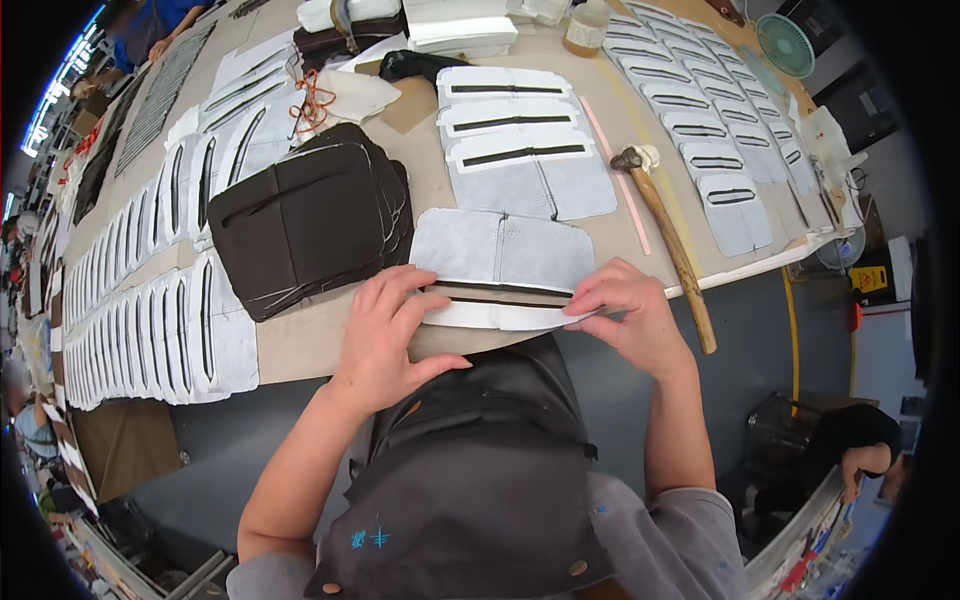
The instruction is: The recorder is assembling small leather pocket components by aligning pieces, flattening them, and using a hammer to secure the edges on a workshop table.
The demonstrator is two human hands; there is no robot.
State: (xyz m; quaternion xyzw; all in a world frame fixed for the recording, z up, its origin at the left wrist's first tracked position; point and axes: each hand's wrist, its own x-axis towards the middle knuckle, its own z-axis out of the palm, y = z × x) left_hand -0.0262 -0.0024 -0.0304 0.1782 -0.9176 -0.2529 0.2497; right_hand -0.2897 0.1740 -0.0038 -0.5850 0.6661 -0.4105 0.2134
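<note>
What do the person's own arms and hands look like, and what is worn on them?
Both forearms are bare. The left hand and right hand wear no gloves, and no rings or watch show. Short grey sleeves end above the elbows. A dark apron with small blue markings hangs between the arms.

Matt grey fabric panel, rough wood hammer handle, dull brown tabletop, dark cloth apron

One hammer, one bottle, two fans
</note>
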